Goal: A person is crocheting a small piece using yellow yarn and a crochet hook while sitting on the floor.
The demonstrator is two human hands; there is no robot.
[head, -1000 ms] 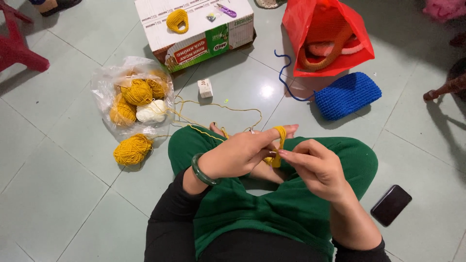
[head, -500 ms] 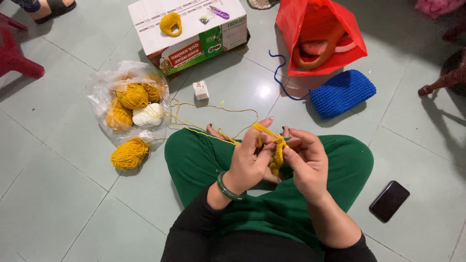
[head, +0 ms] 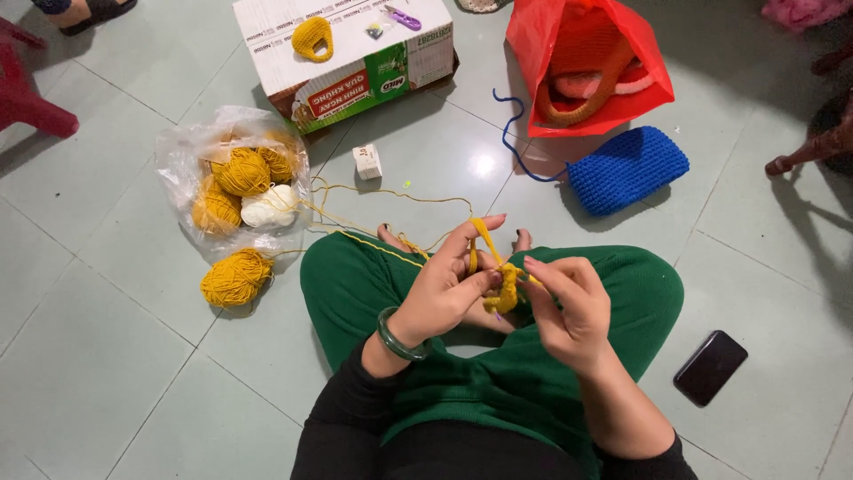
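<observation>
Above the lap, both hands, left (head: 447, 289) and right (head: 569, 307), pinch a small yellow crochet piece (head: 505, 289).

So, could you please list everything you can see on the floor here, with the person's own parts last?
crochet piece: 1, yellow, held between both hands
yarn strand: 1, yellow, from bag to hands
plastic bag: 1, clear, left, holding yellow and white yarn balls
loose yarn ball: 1, yellow, beside the bag
box: 1, cardboard, top
small box: 1, white, below the cardboard box
red bag: 1, top right
blue knit: 1, below the red bag
phone: 1, black, right
bangle: 1, green, left wrist
left hand: on the piece
right hand: on the piece
</observation>
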